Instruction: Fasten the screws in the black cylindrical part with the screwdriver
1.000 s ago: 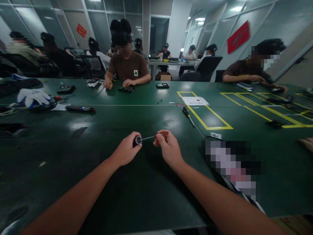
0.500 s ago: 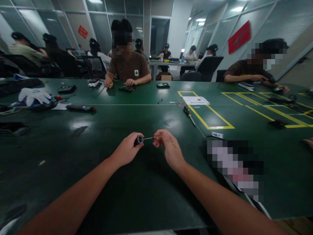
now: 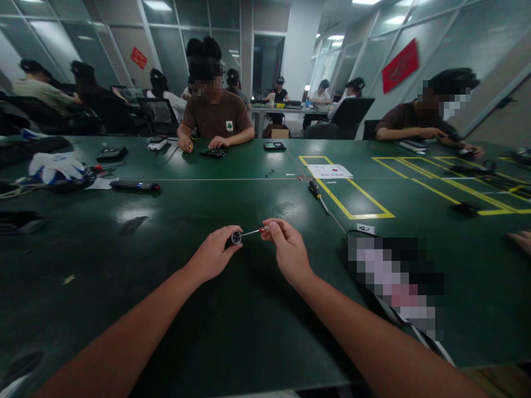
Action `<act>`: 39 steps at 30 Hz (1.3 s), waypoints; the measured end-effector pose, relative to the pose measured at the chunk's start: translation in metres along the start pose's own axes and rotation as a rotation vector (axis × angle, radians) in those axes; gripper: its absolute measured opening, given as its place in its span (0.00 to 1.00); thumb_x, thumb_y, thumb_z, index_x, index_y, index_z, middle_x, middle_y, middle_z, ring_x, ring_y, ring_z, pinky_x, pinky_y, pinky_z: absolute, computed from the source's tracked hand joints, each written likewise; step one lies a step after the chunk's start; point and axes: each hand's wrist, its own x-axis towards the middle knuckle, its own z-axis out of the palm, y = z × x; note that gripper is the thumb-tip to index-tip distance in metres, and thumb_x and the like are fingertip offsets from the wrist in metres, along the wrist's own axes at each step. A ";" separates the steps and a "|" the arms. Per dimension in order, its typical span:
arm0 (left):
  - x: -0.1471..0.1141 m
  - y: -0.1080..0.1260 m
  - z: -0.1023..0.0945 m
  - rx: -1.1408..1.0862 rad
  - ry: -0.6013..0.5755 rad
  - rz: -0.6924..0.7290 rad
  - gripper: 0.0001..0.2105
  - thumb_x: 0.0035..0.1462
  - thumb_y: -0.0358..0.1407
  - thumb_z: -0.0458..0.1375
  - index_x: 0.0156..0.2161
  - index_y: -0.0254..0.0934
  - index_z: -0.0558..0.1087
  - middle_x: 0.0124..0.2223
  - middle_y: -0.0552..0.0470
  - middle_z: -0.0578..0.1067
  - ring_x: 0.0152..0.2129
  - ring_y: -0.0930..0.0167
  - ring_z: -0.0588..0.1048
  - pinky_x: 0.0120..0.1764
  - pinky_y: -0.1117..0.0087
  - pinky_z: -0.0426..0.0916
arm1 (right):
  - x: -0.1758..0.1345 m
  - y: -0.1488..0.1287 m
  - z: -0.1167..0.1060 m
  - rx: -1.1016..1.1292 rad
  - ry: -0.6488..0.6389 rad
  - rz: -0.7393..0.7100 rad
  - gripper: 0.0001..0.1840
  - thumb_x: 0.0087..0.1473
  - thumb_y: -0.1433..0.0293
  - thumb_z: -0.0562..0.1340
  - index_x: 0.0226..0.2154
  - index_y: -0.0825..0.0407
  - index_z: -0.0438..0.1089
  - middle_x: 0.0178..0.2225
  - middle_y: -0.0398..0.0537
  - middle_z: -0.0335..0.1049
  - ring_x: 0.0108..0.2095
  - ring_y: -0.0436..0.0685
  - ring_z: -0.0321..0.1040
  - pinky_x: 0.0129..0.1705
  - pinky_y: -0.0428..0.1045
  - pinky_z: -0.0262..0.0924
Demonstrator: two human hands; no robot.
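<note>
Pinching a thin, partly red driver is the right grip; the left grip clasps a black, silver-rimmed tube.

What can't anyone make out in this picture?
All in the head view:
Black cylinder: mostly covered by the left hand.
Red-handled tool: grip end hidden by the right hand.
Its tip: too small to place.
White sheet: writing too small and blurred.
Another person's hand: cut off by the right edge.

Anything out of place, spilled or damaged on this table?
No spill or obvious damage shows. One mild oddity: a pale scrap lies on the green table, left of the left hand and apart from the tools, like stray litter; it is too small to identify.
</note>
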 end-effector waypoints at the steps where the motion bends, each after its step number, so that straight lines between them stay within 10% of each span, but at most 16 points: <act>1: 0.000 0.000 0.000 0.018 -0.010 0.012 0.09 0.64 0.30 0.57 0.49 0.40 0.71 0.45 0.51 0.74 0.42 0.65 0.72 0.47 0.61 0.65 | 0.000 0.000 0.000 0.001 -0.003 0.006 0.12 0.62 0.59 0.62 0.39 0.49 0.75 0.32 0.44 0.73 0.33 0.54 0.71 0.41 0.52 0.66; 15: 0.000 0.002 0.002 0.046 -0.001 -0.004 0.07 0.65 0.30 0.56 0.48 0.38 0.71 0.46 0.48 0.75 0.44 0.63 0.72 0.48 0.59 0.66 | 0.009 0.007 -0.005 0.413 0.087 0.537 0.16 0.56 0.55 0.66 0.29 0.51 0.71 0.21 0.39 0.65 0.22 0.51 0.63 0.33 0.51 0.66; 21: 0.000 0.002 0.000 0.040 0.000 -0.025 0.07 0.64 0.31 0.57 0.47 0.38 0.71 0.46 0.48 0.75 0.44 0.63 0.73 0.49 0.58 0.66 | 0.007 0.007 -0.002 0.256 0.126 0.238 0.15 0.55 0.55 0.68 0.34 0.50 0.73 0.29 0.42 0.71 0.29 0.52 0.68 0.35 0.50 0.67; 39: -0.001 0.005 -0.001 0.009 -0.008 -0.047 0.09 0.63 0.32 0.58 0.49 0.38 0.71 0.46 0.49 0.75 0.43 0.64 0.73 0.47 0.61 0.66 | 0.002 -0.001 0.000 -0.026 0.003 0.048 0.13 0.61 0.57 0.64 0.38 0.49 0.74 0.26 0.41 0.71 0.27 0.52 0.67 0.33 0.49 0.62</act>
